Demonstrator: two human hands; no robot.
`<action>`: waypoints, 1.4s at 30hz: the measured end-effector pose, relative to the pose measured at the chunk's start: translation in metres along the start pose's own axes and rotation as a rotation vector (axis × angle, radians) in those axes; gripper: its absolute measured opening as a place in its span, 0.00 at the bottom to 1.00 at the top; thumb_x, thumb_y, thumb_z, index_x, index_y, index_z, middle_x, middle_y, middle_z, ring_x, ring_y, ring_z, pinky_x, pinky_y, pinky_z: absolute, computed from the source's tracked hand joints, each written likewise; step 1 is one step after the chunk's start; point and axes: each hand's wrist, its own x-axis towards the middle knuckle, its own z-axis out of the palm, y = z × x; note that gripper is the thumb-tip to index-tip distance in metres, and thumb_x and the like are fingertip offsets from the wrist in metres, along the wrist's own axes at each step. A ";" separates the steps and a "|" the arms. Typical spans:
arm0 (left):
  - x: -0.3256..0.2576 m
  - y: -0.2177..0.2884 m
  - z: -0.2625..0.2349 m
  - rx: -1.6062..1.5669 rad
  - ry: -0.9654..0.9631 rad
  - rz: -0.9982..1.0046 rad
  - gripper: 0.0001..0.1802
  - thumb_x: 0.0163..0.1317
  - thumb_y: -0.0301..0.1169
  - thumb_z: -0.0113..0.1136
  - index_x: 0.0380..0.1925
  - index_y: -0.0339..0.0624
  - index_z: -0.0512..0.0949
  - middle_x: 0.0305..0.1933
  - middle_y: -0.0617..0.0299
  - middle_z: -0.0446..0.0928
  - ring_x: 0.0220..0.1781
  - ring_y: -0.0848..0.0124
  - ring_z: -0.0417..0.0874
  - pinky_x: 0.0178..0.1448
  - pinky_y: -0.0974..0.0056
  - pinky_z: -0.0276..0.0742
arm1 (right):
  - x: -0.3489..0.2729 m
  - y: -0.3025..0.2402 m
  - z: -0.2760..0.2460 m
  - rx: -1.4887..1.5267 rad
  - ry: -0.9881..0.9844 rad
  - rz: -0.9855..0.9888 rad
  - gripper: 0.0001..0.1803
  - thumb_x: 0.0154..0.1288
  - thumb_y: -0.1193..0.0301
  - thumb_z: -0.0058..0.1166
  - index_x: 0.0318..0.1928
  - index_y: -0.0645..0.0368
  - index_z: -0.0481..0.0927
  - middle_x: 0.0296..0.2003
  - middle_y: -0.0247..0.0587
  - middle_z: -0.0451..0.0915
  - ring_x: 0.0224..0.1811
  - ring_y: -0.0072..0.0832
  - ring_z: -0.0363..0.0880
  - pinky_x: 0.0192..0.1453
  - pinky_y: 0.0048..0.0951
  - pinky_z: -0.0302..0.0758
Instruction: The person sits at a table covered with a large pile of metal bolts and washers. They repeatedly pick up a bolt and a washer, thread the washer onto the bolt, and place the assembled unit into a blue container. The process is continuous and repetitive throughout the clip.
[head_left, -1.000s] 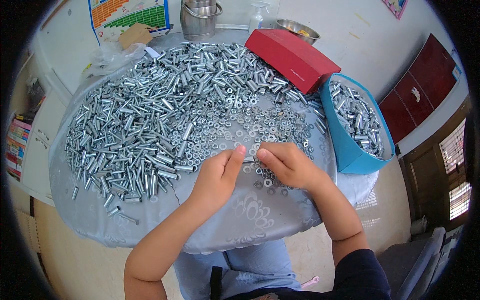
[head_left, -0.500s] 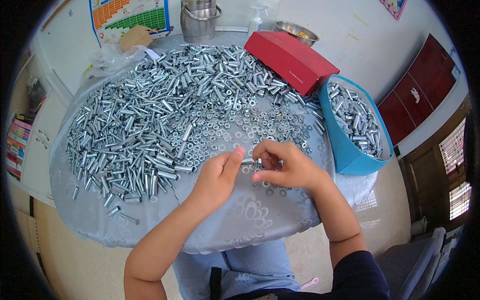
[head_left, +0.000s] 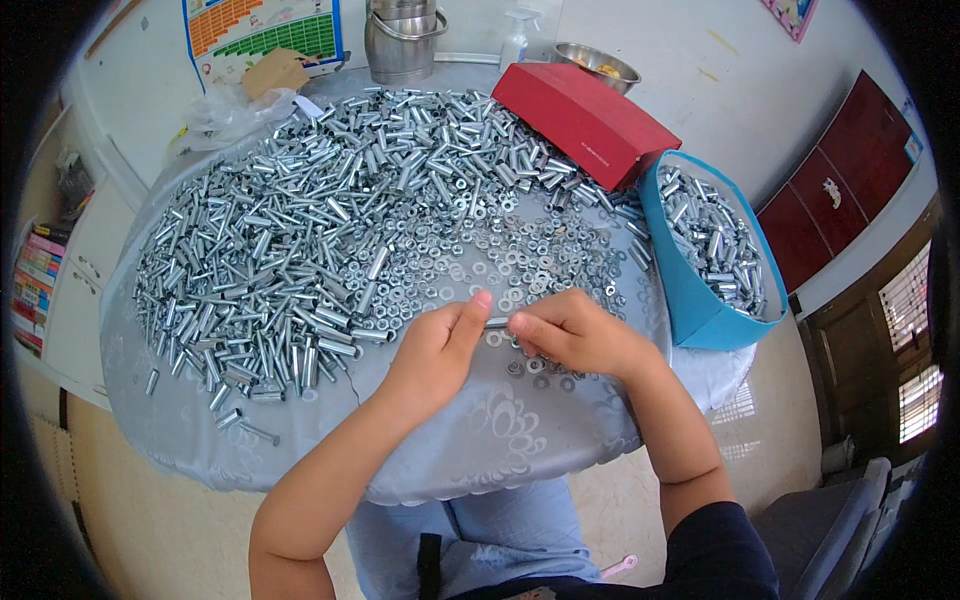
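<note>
Pinching one small metal bolt (head_left: 497, 322) end to end, the left hand (head_left: 432, 347) and right hand (head_left: 575, 333) met just above loose washers (head_left: 530, 362), steadying it for fitting

Nearer the body than the fingers (head_left: 478, 305), the cloth-covered surface (head_left: 470, 440) lies bare down to its edge, giving open passage. Just beyond the fingers, scattered nuts and washers (head_left: 480, 250) carpet the cloth. To their left and farther out, a thick heap of metal sleeves (head_left: 280, 260) blocks the way. To the right stands a blue bin (head_left: 690, 300), with a red box (head_left: 585, 120) beyond it.
</note>
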 end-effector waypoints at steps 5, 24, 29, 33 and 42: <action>0.002 -0.005 0.000 -0.012 -0.006 -0.004 0.30 0.67 0.50 0.39 0.19 0.31 0.69 0.15 0.60 0.63 0.21 0.73 0.62 0.28 0.64 0.62 | 0.001 -0.006 0.005 -0.023 0.121 -0.086 0.16 0.63 0.64 0.50 0.25 0.64 0.73 0.15 0.40 0.68 0.16 0.24 0.65 0.24 0.27 0.65; 0.002 0.000 0.000 -0.060 -0.030 -0.002 0.30 0.67 0.50 0.40 0.17 0.33 0.68 0.15 0.63 0.63 0.22 0.75 0.62 0.28 0.66 0.61 | 0.004 0.011 0.003 -0.171 0.143 -0.284 0.12 0.60 0.64 0.53 0.32 0.61 0.75 0.20 0.41 0.72 0.20 0.31 0.71 0.25 0.30 0.66; 0.004 -0.007 0.000 -0.061 -0.018 0.015 0.30 0.67 0.49 0.40 0.18 0.32 0.69 0.16 0.62 0.65 0.22 0.74 0.63 0.28 0.65 0.62 | 0.001 -0.010 0.004 -0.120 0.210 -0.154 0.12 0.63 0.65 0.49 0.31 0.63 0.74 0.21 0.44 0.74 0.22 0.35 0.74 0.27 0.32 0.68; 0.002 -0.002 0.000 0.020 -0.030 0.004 0.29 0.67 0.48 0.40 0.18 0.32 0.70 0.15 0.62 0.65 0.21 0.74 0.63 0.28 0.65 0.62 | 0.002 0.002 0.001 -0.175 0.087 -0.177 0.13 0.64 0.64 0.48 0.32 0.63 0.74 0.20 0.42 0.74 0.21 0.30 0.73 0.26 0.30 0.68; -0.003 -0.002 0.003 -0.002 -0.070 0.111 0.29 0.67 0.48 0.40 0.19 0.32 0.71 0.14 0.62 0.64 0.20 0.75 0.62 0.26 0.66 0.61 | 0.000 -0.005 0.000 -0.005 0.008 -0.084 0.16 0.64 0.63 0.49 0.27 0.63 0.76 0.17 0.41 0.73 0.19 0.25 0.71 0.26 0.27 0.68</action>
